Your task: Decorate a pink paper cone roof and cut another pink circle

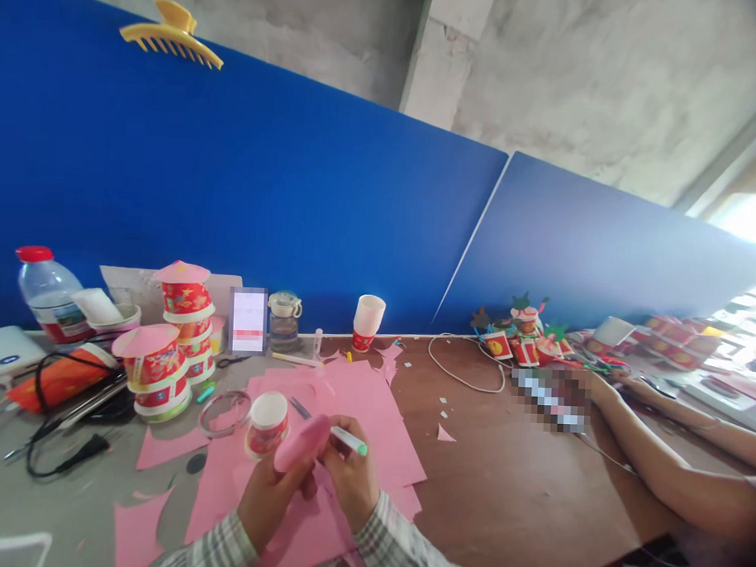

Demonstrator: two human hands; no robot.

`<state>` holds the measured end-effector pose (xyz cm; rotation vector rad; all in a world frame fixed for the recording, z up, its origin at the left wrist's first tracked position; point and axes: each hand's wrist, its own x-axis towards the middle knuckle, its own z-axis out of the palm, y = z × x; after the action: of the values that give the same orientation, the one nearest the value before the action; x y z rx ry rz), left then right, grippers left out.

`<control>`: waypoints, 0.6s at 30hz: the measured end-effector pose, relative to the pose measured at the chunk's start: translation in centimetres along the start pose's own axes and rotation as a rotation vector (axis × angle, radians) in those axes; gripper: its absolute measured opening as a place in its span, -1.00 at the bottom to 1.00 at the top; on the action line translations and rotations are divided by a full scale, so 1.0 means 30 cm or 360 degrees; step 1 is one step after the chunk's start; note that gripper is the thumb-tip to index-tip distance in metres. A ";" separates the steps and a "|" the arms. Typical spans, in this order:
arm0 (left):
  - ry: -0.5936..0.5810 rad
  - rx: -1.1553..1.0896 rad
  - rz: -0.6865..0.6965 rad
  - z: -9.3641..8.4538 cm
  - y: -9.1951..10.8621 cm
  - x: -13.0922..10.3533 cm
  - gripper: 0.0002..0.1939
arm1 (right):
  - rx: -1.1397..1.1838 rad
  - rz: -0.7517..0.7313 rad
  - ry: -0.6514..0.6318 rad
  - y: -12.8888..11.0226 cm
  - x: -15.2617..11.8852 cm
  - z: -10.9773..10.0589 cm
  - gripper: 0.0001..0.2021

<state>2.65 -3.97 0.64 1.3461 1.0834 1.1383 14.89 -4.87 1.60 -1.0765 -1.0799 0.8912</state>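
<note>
Head view: paper cup (pixel 269 433) stands on pink sheets (pixel 379 424); contents indeterminable. Above the sheets, left hand (pixel 270 496) clamps pink paper piece (pixel 300 446), long axis rising rightward; right hand (pixel 350 479) grips marker (pixel 346 439), green end pointing right, slightly downward.

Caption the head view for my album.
Left hand grips curved pink paper, right hand holds a green-ended pen, above pink sheets.

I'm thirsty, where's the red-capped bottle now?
In the head view, the red-capped plastic bottle is at far left, before the blue partition, just left of a tilted white cup.
</note>
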 end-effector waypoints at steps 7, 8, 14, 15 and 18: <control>0.0007 -0.0081 -0.0173 0.001 0.038 0.007 -0.75 | -0.0304 -0.0211 -0.0087 0.015 -0.033 -0.010 -0.61; 0.0004 -0.0090 -0.0213 0.000 0.033 0.008 -0.77 | -0.0402 -0.0271 -0.0086 0.015 -0.038 -0.014 -0.57; -0.0059 -0.0107 -0.0389 -0.010 0.010 0.017 -0.75 | -0.0559 -0.0433 -0.0039 -0.005 -0.038 -0.030 -0.57; -0.0072 -0.0114 -0.0416 -0.009 0.011 0.018 -0.74 | -0.0533 -0.0423 -0.0044 -0.010 -0.034 -0.035 -0.58; -0.0107 -0.0137 -0.0497 -0.004 0.015 0.017 -0.75 | -0.0467 -0.0400 -0.0005 -0.020 -0.021 -0.055 -0.59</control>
<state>2.61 -3.49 1.14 1.0953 1.1365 0.8929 16.35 -5.99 1.85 -1.1468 -1.3437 0.5448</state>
